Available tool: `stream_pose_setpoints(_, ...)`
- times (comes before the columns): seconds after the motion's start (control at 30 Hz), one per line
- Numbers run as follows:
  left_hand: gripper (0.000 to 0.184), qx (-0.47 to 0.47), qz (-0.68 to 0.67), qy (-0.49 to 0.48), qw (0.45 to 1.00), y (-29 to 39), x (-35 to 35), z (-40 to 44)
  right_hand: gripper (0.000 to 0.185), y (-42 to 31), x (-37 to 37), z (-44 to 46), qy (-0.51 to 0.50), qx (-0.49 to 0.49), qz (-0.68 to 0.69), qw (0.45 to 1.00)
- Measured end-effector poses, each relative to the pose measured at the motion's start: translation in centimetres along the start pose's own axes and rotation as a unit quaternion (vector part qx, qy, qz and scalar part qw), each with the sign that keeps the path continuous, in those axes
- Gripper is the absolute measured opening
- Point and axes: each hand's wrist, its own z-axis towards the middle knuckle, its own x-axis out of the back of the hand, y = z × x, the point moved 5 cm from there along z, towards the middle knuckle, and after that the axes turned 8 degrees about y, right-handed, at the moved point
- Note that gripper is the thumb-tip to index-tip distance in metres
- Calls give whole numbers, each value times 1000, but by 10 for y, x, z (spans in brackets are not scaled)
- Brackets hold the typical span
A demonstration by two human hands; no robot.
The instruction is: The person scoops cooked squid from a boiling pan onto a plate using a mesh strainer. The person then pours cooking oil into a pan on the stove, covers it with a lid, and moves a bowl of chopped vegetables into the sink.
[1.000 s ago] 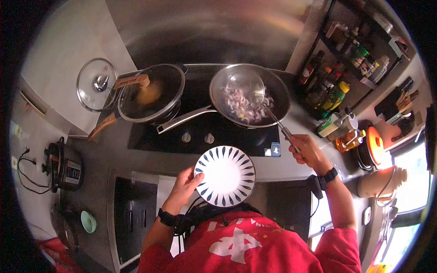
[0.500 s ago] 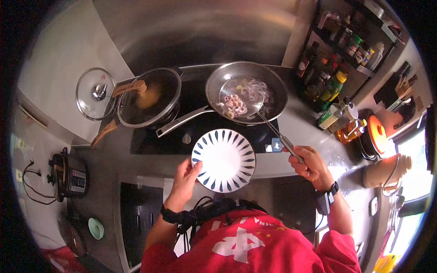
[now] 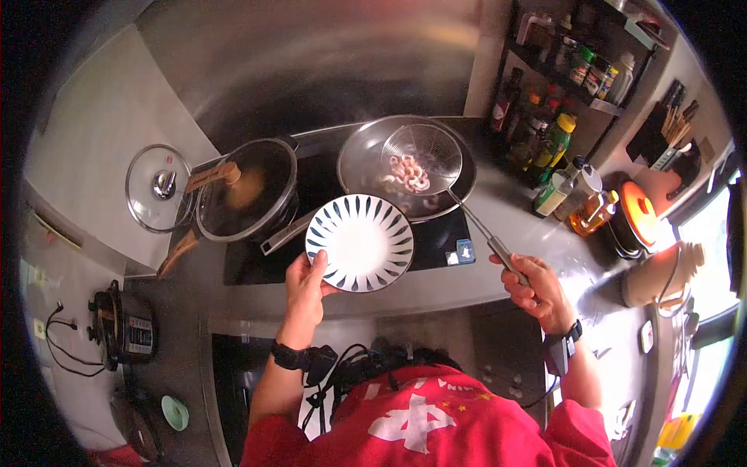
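Note:
My left hand (image 3: 307,288) grips a white plate (image 3: 362,247) with dark leaf-shaped marks round its rim, thumb on top. Nothing lies on the plate, which covers part of the near edge of the frying pan (image 3: 356,159) and its handle. In my right hand (image 3: 537,289) is the grey handle of a mesh skimmer (image 3: 442,149). Its round basket hangs over the pan and bears a small heap of pinkish shrimp (image 3: 409,174). Some pale pieces show in the pan beneath the mesh, though the basket and plate hide much of them.
Left of the pan stands a glass-lidded pot (image 3: 261,198) with a wooden utensil (image 3: 214,177) across it. A glass lid (image 3: 158,187) leans against the wall. Bottles (image 3: 554,148) and an orange-lidded pot (image 3: 638,214) line the right side. An electric cooker (image 3: 124,325) sits far left.
The plate has moved forward to the pan's near edge, now overlapping it. The skimmer's basket has risen with the shrimp, its whole rim showing more plainly. My view has shifted slightly.

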Motion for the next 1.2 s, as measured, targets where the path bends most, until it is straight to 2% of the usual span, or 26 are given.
stream_pose_setpoints(0.07, 36, 3, 3, -4, 1000, 2, -5, 5, 35, 0, -1, -3, 13, -2, 8, 1000)
stream_pose_setpoints(0.13, 36, 3, -4, 2, 1000, 6, -10, 8, 37, -3, -4, -6, 11, 54, -28, 998)
stream_pose_setpoints(0.23, 36, 2, -5, -6, 1000, 5, -15, 12, 37, -8, -11, -22, 44, 67, -57, 995)
stream_pose_setpoints(0.37, 36, 0, -13, -3, 1000, 7, -27, 22, 37, -11, -10, -29, -3, 99, -47, 994)
stream_pose_setpoints(0.6, 34, -2, -42, -26, 999, 5, -47, 42, 36, -11, -30, -54, 5, 150, -178, 972)
stream_pose_setpoints(0.67, 35, 0, -50, -24, 998, 1, -49, 46, 34, -1, -19, -52, 46, 177, -273, 944)
stream_pose_setpoints(0.7, 35, 2, -57, -27, 998, 0, -50, 48, 34, 2, -20, -54, 43, 176, -276, 944)
stream_pose_setpoints(0.77, 35, -3, -54, -33, 998, -1, -51, 48, 33, -1, -22, -59, 78, 252, -376, 888)
stream_pose_setpoints(0.8, 36, -8, -61, -35, 997, -1, -53, 48, 33, 0, -24, -61, 77, 252, -378, 888)
stream_pose_setpoints(0.87, 36, -13, -68, -36, 997, -2, -52, 49, 37, -5, -29, -70, 106, 311, -457, 826)
stream_pose_setpoints(0.97, 37, -21, -73, -52, 996, -4, -52, 48, 38, -9, -35, -77, 126, 349, -480, 795)
stream_pose_setpoints(1.1, 37, -26, -68, -43, 996, -3, -49, 44, 40, -2, -19, -74, 150, 356, -457, 801)
stream_pose_setpoints(1.17, 35, -29, -66, -48, 996, -3, -48, 43, 40, -4, -18, -73, 134, 282, -401, 861)
stream_pose_setpoints(1.2, 35, -25, -68, -45, 996, -4, -46, 43, 40, -3, -18, -72, 135, 282, -401, 861)
